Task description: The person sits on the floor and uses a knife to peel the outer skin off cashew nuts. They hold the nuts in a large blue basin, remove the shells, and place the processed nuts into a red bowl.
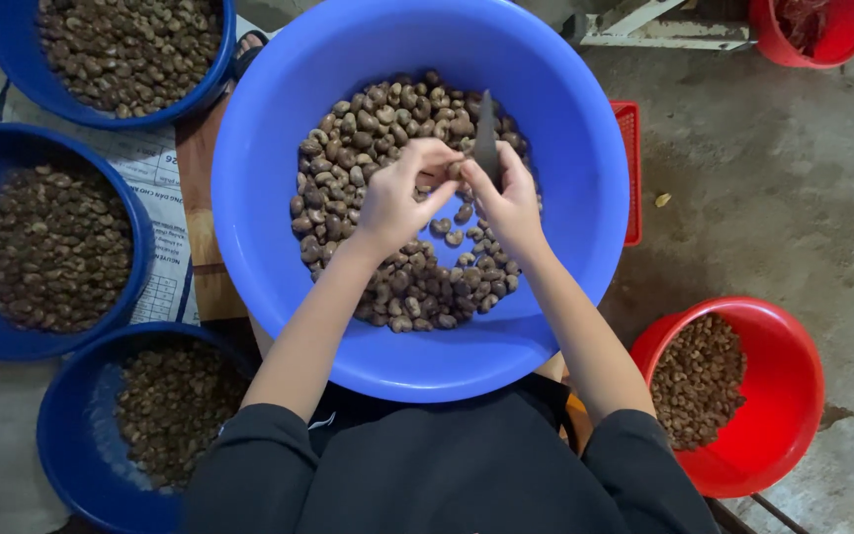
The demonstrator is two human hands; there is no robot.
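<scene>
- The left hand (397, 198) has its fingers (437, 156) pinched around a single small brown nut (444, 176), mostly hidden between the two hands.
- The right hand (508, 198) has its fingers (486, 183) clenched around a small dark blade (486, 133) that points upward, away from the person; its lower end meets the nut where the two hands touch.
- Both hands hover above the middle of a large light-blue plastic basin (565, 129), directly over its heap of nuts.
- The heap of brown nuts in their shells (368, 138) covers the basin's floor, thickest on the left and far sides.
- Bare forearms run back from the hands to dark sleeves (259, 465) at the bottom edge.
- To the left stand three darker blue basins, each filled with brown nuts: one at the top left (12, 69), one at mid left (140, 227), one at the lower left (61, 435).
- A printed sack (165, 188) lies under the left basins.
- To the lower right stands a red basin (793, 396) partly filled with paler nuts.
- A flat red tray edge (631, 168) shows just behind the big basin's right rim.
- Another red tub (842, 40) sits at the top right corner.
- Everything rests on a grey concrete floor (773, 178).
</scene>
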